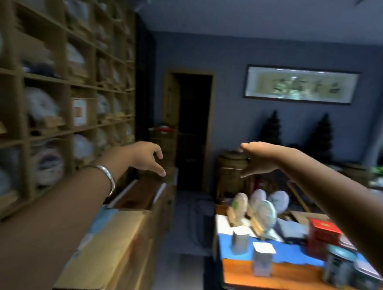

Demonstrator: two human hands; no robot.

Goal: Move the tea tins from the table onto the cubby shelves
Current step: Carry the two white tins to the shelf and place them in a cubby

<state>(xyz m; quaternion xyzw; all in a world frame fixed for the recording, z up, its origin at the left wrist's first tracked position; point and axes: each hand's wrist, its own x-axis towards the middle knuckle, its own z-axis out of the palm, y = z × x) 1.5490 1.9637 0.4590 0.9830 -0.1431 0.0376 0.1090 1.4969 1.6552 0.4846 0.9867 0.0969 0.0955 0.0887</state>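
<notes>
Both hands are hanging in mid-air, holding nothing. The left hand (148, 156) is loosely curled just beside the cubby shelves (51, 80). The right hand (260, 159) is stretching flat and wide, with the tea tins (262, 259) standing below it on the table (273, 278).

Both empty hands are hovering in mid-air, left hand (146, 155) near the cubby shelves (51, 80), right hand (260, 159) above the table (273, 278) of tea tins (262, 259).

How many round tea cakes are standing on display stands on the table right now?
4: a greenish one at the left, a pale one behind it, a larger one in front, and one at the back right. Blur may hide others.
</notes>
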